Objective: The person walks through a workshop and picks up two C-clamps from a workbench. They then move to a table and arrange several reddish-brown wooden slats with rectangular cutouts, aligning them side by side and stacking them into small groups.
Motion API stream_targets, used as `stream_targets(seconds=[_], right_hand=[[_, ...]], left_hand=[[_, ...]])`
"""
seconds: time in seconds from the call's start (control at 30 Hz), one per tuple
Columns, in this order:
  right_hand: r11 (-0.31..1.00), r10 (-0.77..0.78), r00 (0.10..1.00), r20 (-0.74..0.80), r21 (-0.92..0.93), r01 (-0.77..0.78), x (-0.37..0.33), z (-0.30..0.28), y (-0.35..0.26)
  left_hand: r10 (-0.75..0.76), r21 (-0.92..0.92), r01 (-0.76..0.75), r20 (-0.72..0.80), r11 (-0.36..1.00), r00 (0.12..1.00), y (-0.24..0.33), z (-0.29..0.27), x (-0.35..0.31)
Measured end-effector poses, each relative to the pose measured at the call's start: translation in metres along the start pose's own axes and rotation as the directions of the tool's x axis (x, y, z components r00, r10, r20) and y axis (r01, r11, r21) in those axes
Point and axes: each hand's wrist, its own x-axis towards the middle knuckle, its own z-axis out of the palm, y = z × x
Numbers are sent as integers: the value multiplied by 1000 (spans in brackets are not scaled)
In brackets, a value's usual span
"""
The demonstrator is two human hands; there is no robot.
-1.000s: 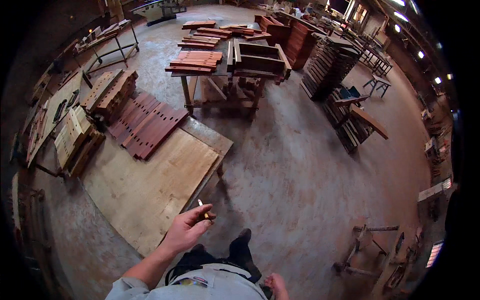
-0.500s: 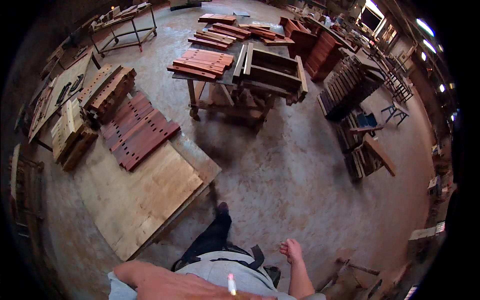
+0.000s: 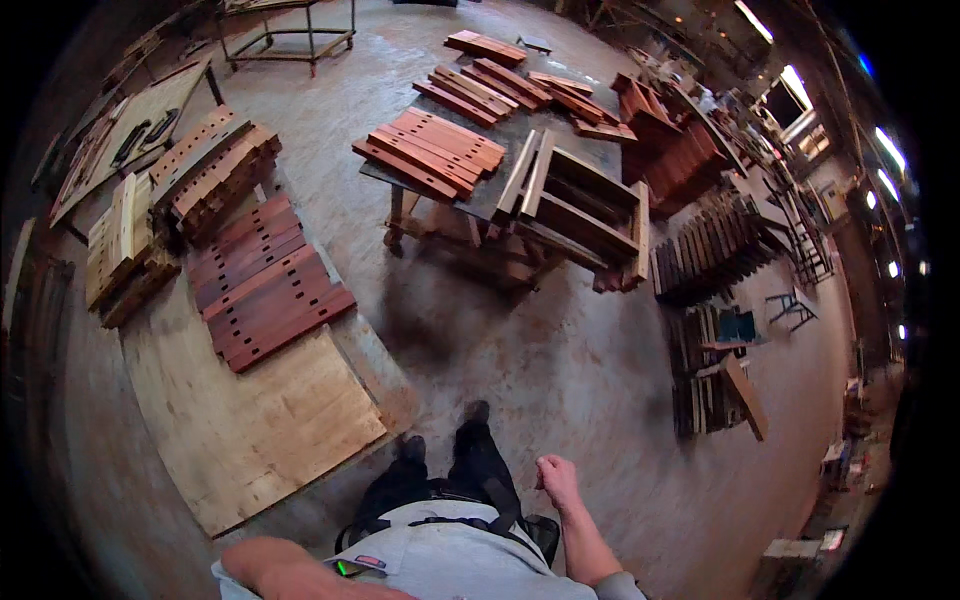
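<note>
My right hand (image 3: pixel 557 480) hangs beside my body over the floor, its fingers curled into a loose fist. Nothing shows in it, and it touches nothing. My left forearm (image 3: pixel 285 570) bends across my front at the lower edge; the hand itself lies out of the picture. Ahead of me stands a work table (image 3: pixel 470 205) bearing reddish wooden slats (image 3: pixel 440 150) and a dark wooden frame (image 3: pixel 580 210) with paler side rails. To my left, dark red slats with holes (image 3: pixel 265 280) lie side by side on a plywood sheet (image 3: pixel 260 420).
Stacked drilled boards (image 3: pixel 215 175) and pale timber pieces (image 3: pixel 128 245) stand at the left, near a bench with clamps (image 3: pixel 140 140). On the right are a tall stack of dark slats (image 3: pixel 715 255), leaning boards (image 3: pixel 740 390) and a small stool (image 3: pixel 793 308). A wheeled cart (image 3: pixel 290 40) stands far back.
The view has turned and moved closer to the work table. Both my feet show now. My left hand and a small white-and-pink stick near it have left the picture. My right hand stays curled.
</note>
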Motion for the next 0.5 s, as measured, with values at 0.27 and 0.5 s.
stream_targets(seconds=[0.27,0.5], right_hand=[[987,-59,980,190,-139,86,99,-5,-139],[987,-107,891,440,-57,147,189,-53,-225]], left_hand=[[-342,-91,338,-33,937,939,-22,-97,41],[-75,-21,104,-835,994,545,-82,-220,83]])
